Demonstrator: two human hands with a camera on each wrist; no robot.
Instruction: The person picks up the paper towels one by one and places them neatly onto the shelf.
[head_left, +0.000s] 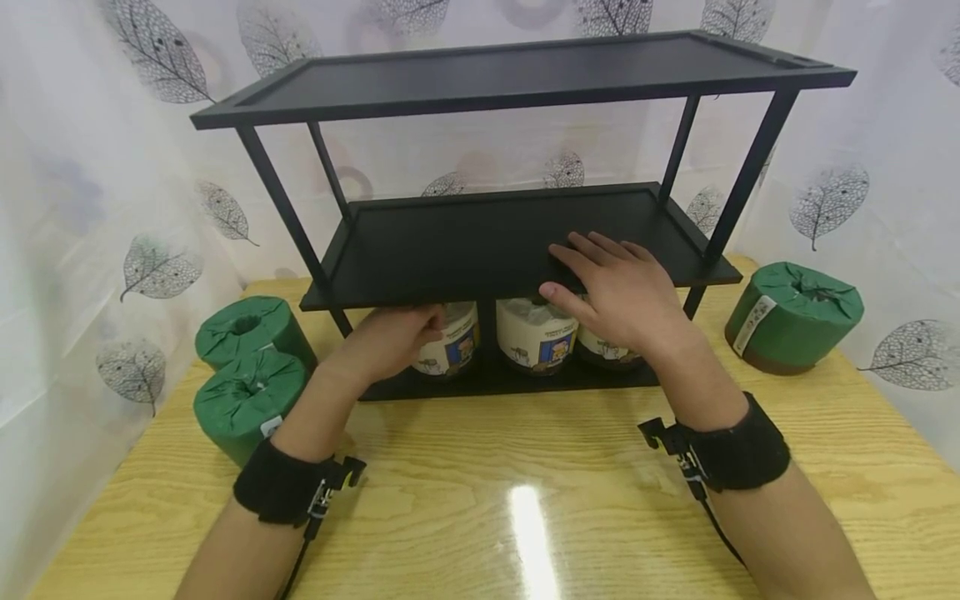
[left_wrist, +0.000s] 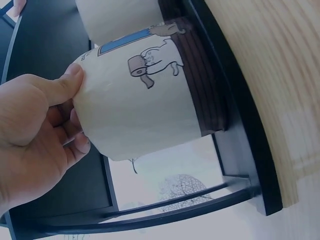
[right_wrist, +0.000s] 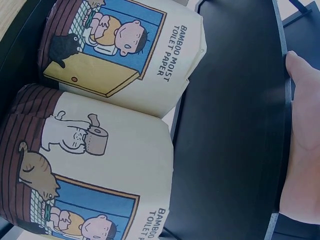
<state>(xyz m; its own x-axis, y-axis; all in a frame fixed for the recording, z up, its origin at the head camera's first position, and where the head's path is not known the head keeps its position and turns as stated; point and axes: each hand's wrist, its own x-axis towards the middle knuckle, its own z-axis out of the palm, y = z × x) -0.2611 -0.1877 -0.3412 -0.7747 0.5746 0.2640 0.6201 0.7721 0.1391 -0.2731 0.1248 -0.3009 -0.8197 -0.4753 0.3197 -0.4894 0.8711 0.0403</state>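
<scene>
My left hand (head_left: pixel 393 337) reaches under the middle shelf of a black rack (head_left: pixel 517 237). Its thumb and curled fingers grip the top end of a cream toilet paper roll (left_wrist: pixel 135 100), the leftmost on the bottom shelf. Printed on that wrapper are a white cat and a brown band. Over the middle shelf's front edge lies my right hand (head_left: pixel 626 292), fingers extended and holding nothing. Beneath it stand two more wrapped toilet paper rolls, one in the middle (head_left: pixel 536 333) and one to the right (head_left: pixel 609 354), the latter partly hidden by that hand.
Two green-wrapped rolls, one behind (head_left: pixel 251 329) and one in front (head_left: pixel 251 400), stand left of the rack on the wooden table (head_left: pixel 450 483). Another green-wrapped roll (head_left: pixel 795 317) is at the right. The rack's top shelf (head_left: pixel 525 71) overhangs the middle one. A leaf-patterned curtain (head_left: pixel 150 208) hangs behind.
</scene>
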